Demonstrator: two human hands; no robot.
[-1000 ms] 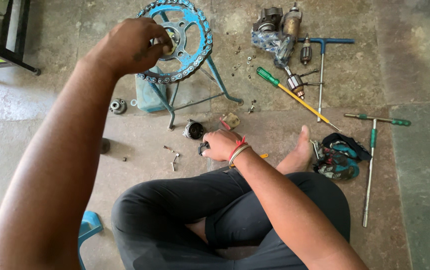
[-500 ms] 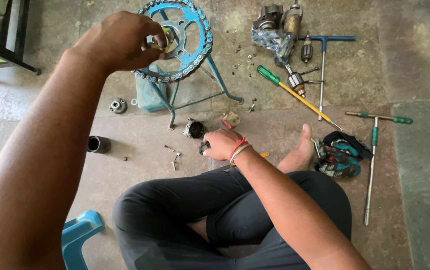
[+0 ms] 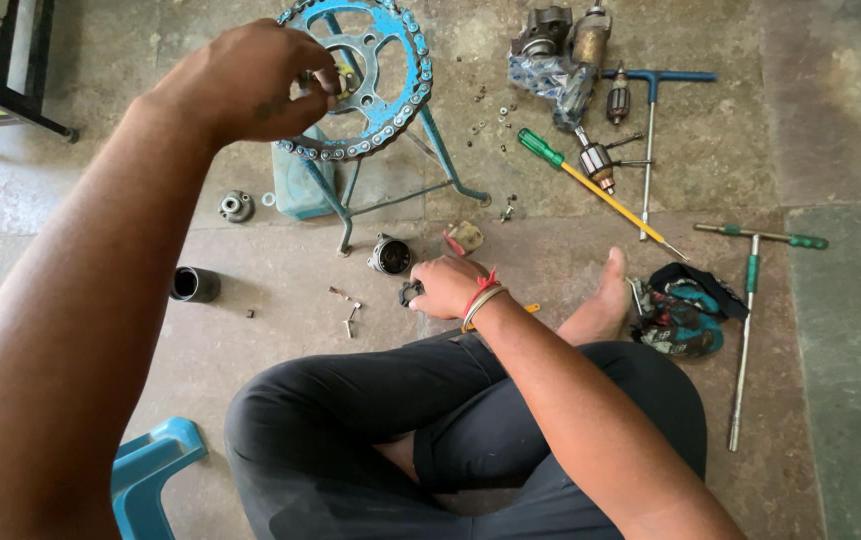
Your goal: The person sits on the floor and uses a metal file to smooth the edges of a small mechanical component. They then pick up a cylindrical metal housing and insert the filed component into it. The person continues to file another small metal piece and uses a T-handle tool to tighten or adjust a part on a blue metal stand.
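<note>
I see my left hand (image 3: 250, 80) pinching a small part at the blue sprocket (image 3: 370, 80), my right hand (image 3: 447, 287) closed on a dark piece, and a black cup (image 3: 194, 284) lying apart.

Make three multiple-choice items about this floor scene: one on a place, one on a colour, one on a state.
1. Where is the left hand?
A. on the blue sprocket wheel
B. on the floor
C. on the knee

2. What colour is the screwdriver handle?
A. red
B. green
C. black

3. How does the right hand stand?
A. raised in the air
B. flat on the thigh
C. low at the floor, on a small dark part

Answers: 1 A, the fingers meet the wheel at its hub. 2 B, the grip is green, the shaft yellow. 3 C, it rests by the small dark part.
</note>
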